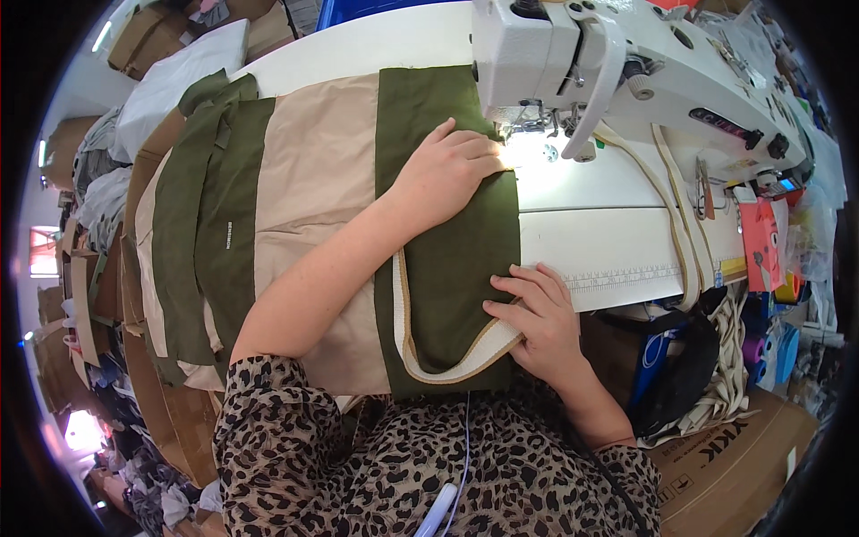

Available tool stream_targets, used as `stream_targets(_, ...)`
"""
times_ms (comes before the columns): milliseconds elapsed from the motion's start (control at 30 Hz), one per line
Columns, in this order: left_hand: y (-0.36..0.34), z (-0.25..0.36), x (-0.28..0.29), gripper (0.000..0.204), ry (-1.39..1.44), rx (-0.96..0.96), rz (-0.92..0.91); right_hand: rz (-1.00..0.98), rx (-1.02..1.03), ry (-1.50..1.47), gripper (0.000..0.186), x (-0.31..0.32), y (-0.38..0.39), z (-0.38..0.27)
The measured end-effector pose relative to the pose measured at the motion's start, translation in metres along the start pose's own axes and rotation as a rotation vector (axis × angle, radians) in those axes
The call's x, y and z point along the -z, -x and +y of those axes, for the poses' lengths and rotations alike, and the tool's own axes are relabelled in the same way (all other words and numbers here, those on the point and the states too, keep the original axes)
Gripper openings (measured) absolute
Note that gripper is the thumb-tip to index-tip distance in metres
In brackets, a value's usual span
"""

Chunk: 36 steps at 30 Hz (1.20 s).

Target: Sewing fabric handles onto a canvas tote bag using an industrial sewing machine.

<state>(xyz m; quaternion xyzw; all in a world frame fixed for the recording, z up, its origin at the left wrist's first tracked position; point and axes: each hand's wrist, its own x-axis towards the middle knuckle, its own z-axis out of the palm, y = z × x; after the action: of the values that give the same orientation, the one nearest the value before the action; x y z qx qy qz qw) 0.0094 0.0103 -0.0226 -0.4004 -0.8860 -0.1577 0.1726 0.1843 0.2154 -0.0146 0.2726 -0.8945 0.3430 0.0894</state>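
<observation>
A panel of dark green (452,295) and beige fabric (313,134) lies across the bed of a white sewing machine (573,63). My left hand (447,174) rests on the green part, fingers flat and pointing at the lit presser foot, thumb apart. A white webbing strap with tan edges (401,313) loops over the green fabric, its upper part passing beneath my left forearm. Near the fabric's right edge, my right hand (541,327) closes on the strap's other side, fingers over the cloth. What lies under its palm is hidden.
Tan-edged straps (676,197) hang over the table at the right, beside small scissors (702,190) and a red card (761,242). A printed ruler (617,276) runs along the near table edge. Cardboard boxes stand at left and at lower right (734,465).
</observation>
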Motion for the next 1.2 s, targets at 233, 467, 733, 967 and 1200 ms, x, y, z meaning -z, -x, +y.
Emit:
stream_targets(233, -0.004, 0.003, 0.004, 0.02, 0.15, 0.024, 0.027, -0.016, 0.018, 0.022, 0.029, 0.002, 0.001, 0.0)
stream_targets(467, -0.015, -0.012, -0.003, 0.021, 0.132, 0.014, 0.114, -0.023, -0.039, 0.014, 0.028, 0.005, -0.012, 0.005)
stream_targets(733, -0.02, -0.023, -0.007, 0.023, 0.096, 0.04, 0.1, 0.013, -0.087, -0.011, 0.023, 0.004, -0.021, 0.01)
stream_targets(967, -0.02, -0.022, -0.006, 0.024, 0.127, 0.04, 0.067, 0.026, -0.101, -0.005, 0.02, 0.001, -0.02, 0.01)
stream_targets(1200, -0.024, -0.022, -0.004, 0.022, 0.119, 0.039, 0.034, 0.047, -0.102, 0.027, 0.02, 0.001, -0.019, 0.013)
